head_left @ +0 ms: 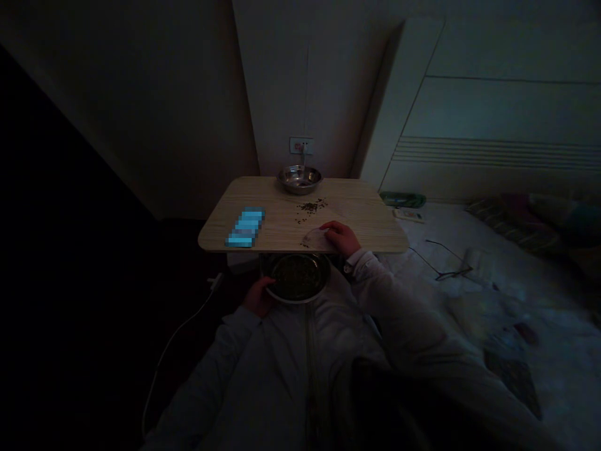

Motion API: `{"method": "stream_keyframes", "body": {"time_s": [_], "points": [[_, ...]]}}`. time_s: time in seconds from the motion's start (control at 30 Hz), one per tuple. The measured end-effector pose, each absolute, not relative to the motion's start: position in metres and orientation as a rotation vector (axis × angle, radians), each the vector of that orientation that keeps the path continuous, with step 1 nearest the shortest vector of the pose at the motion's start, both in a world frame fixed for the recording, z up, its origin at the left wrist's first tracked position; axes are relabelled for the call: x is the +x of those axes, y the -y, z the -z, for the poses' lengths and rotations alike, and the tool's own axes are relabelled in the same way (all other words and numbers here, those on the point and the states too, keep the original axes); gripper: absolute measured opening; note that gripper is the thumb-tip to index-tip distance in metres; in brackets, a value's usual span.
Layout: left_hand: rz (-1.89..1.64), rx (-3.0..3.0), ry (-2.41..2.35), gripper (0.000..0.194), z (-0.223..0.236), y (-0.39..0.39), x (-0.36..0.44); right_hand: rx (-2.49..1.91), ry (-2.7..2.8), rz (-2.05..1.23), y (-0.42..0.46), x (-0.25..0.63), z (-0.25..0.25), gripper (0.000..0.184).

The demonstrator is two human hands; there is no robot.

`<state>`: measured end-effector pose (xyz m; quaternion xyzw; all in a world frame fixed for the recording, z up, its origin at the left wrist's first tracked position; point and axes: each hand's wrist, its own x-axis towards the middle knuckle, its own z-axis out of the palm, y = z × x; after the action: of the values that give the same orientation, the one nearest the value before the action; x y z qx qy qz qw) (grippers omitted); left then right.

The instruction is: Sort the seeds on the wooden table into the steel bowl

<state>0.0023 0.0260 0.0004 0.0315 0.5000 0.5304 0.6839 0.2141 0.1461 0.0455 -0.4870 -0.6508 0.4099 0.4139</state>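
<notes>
My left hand point(260, 297) grips the left rim of a round dish point(295, 299) with a pale edge and dark contents, held just below the table's front edge. On the wooden tabletop point(282, 238), my right hand point(342, 238) is closed on a thin, pale, rounded piece point(315, 238), whose kind I cannot make out. A few dark grains lie at that piece's left edge, close to the table's front. Farther back, small dark grains point(312, 207) are scattered in a loose patch. Behind them stands a shiny metal bowl point(299, 180).
A lit phone point(245, 227) lies on the table's left side. A white cable with a plug point(215, 283) hangs at the left. On the bed at the right are a remote point(409, 216), a green item point(402, 200) and glasses point(441, 274). The room is dim.
</notes>
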Motion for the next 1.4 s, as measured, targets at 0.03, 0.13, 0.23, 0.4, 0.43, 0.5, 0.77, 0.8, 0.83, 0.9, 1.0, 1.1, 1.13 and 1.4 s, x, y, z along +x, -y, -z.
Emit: {"method": "stream_keyframes", "body": {"time_s": [0.03,0.13,0.23,0.4,0.43,0.5,0.77,0.8,0.83,0.9,1.0,1.1,1.13,1.4], "points": [[-1.187,0.066,-1.125,0.026,-0.0013,-0.0258,0.0025,-1.22,1.637,-1.034,-0.1463,0.2142,-0.0451,0.025],[-1.193,0.07,-1.123,0.029,-0.0038,-0.0251,0.0031,-1.208,1.63,-1.038,-0.1466,0.2143,-0.0446,0.025],[-1.191,0.077,-1.109,0.03,-0.0044,-0.0249,0.0033,-1.221,1.634,-1.035,-0.1463,0.2143,-0.0449,0.025],[-1.191,0.074,-1.096,0.033,-0.0032,-0.0256,0.0035,-1.22,1.655,-1.024,-0.1456,0.2147,-0.0448,0.027],[-1.19,0.075,-1.09,0.034,-0.0026,-0.0258,0.0035,-1.214,1.654,-1.031,-0.1456,0.2148,-0.0447,0.027],[-1.19,0.078,-1.085,0.034,-0.0009,-0.0263,0.0031,-1.207,1.654,-1.035,-0.1456,0.2148,-0.0448,0.027],[-1.187,0.082,-1.122,0.031,-0.002,-0.0254,0.0024,-1.232,1.624,-1.029,-0.1438,0.2134,-0.048,0.026],[-1.191,0.08,-1.124,0.03,-0.0032,-0.0251,0.0028,-1.23,1.621,-1.037,-0.1439,0.2134,-0.0481,0.027],[-1.195,0.078,-1.12,0.03,-0.0041,-0.025,0.0031,-1.228,1.62,-1.044,-0.144,0.2134,-0.0481,0.027],[-1.193,0.073,-1.11,0.031,-0.0053,-0.025,0.0035,-1.225,1.613,-1.046,-0.1442,0.2135,-0.048,0.027],[-1.183,0.055,-1.107,0.032,-0.005,-0.0255,0.0031,-1.219,1.607,-1.035,-0.144,0.2136,-0.0478,0.025],[-1.183,0.049,-1.112,0.031,-0.0036,-0.0258,0.0026,-1.217,1.602,-1.046,-0.1441,0.2135,-0.0471,0.025],[-1.184,0.052,-1.107,0.031,-0.0033,-0.0257,0.0025,-1.218,1.598,-1.049,-0.1442,0.2134,-0.0469,0.025],[-1.184,0.077,-1.067,0.03,0.0028,-0.0265,0.001,-1.21,1.613,-1.058,-0.1459,0.2145,-0.0455,0.026]]}}
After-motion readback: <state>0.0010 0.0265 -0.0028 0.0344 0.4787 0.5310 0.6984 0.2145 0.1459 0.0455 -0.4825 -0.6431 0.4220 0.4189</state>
